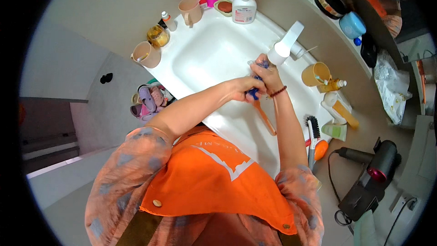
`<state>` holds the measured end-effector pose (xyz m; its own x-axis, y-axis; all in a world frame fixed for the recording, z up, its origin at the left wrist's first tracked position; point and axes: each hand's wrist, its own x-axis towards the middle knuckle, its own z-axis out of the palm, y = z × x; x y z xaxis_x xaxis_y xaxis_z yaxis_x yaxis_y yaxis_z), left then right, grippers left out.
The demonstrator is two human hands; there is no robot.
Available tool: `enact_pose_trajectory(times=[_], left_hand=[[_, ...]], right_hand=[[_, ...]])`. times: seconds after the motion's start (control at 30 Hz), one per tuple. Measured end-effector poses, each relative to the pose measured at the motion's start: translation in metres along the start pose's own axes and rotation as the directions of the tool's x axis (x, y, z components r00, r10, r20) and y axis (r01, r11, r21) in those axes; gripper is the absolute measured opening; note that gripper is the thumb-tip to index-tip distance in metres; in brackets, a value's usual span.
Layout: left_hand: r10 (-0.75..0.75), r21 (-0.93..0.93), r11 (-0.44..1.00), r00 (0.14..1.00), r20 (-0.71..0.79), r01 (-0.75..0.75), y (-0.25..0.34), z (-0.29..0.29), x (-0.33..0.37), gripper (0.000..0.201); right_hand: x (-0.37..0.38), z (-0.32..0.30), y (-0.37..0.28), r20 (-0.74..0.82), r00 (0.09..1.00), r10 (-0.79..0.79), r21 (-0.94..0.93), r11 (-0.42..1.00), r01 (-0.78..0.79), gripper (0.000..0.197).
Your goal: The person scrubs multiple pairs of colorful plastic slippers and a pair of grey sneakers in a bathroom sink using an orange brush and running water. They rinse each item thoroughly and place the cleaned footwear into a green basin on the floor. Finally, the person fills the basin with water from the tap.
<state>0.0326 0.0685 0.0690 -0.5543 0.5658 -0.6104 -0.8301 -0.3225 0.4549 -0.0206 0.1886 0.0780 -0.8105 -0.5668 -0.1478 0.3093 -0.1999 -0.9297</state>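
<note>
Over the white sink, both hands are closed close together just under the tap. My left hand grips a long-handled brush, whose slim orange-brown handle slants out below the fingers toward me. Bunched deep-blue material shows between the fingers of both hands; whether it is bristles or a cloth, I cannot tell. My right hand, with a dark red bead bracelet at the wrist, is wrapped round the upper part of this blue material. The fingers hide the brush's head.
A white pump bottle and a soap dish stand on the far rim. Cups, including a beige mug, line the left rim. At right are a yellow cup, a black-bristled brush, a green tube and a hair dryer.
</note>
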Motion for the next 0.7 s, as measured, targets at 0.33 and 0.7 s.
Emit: enact_pose_trajectory(times=[0.33,0.7], left_hand=[[0.582,0.839,0.506,0.797,-0.161,-0.200,0.007,-0.005,0.019,0.015],[0.670,0.951,0.307,0.716,-0.195,-0.028,-0.007,-0.037,0.032,0.040]], right_hand=[[0.027,0.012,0.018,-0.317,0.910,-0.267,-0.772,0.630,-0.084,0.011],[0.022,-0.005,0.050,-0.325,0.946,0.016,0.159,0.987,0.038,0.024]])
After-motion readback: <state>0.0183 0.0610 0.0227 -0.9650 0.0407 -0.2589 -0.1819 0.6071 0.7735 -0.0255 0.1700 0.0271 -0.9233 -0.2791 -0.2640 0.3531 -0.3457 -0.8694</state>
